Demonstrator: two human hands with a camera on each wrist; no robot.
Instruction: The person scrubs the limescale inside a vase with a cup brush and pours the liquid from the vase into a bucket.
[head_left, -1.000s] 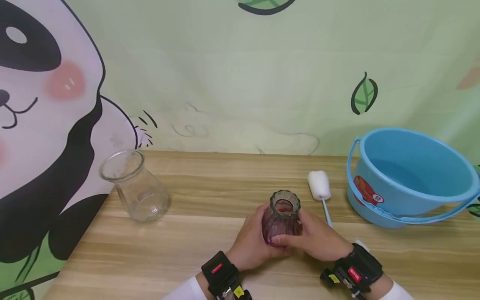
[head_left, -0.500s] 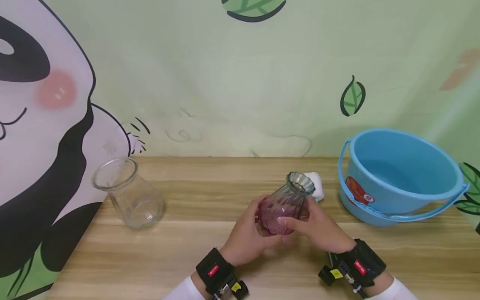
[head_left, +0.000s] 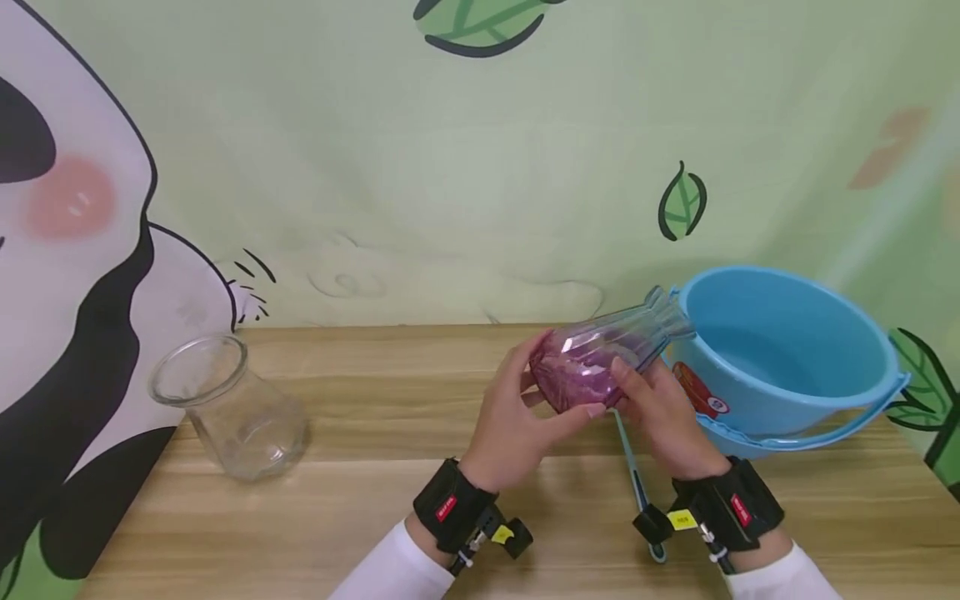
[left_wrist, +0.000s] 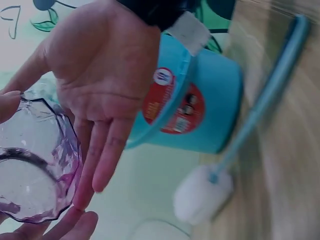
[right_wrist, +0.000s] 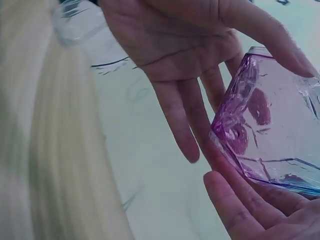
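Both hands hold a glass vase [head_left: 592, 358], purple at the base and fading to blue at its fluted neck, tilted well over with the mouth toward the right. My left hand [head_left: 513, 417] grips the purple base from the left. My right hand [head_left: 663, 408] holds the body near the neck, its thumb across the near side. The left wrist view looks onto the vase's faceted bottom. A sponge bottle brush lies on the table beneath; its blue handle [head_left: 628, 458] shows below the vase, and its white head [left_wrist: 202, 195], hidden in the head view, appears in the left wrist view.
A blue bucket [head_left: 795, 396] with its handle down stands at the right, close behind the vase's mouth. To the left stands a clear glass jar [head_left: 247, 433] with a wide rim. A printed panda curtain [head_left: 450, 167] hangs behind the wooden table [head_left: 360, 500].
Both hands have raised the vase and tipped it from nearly upright to well over on its side, mouth to the right. The head view has shifted slightly, too.
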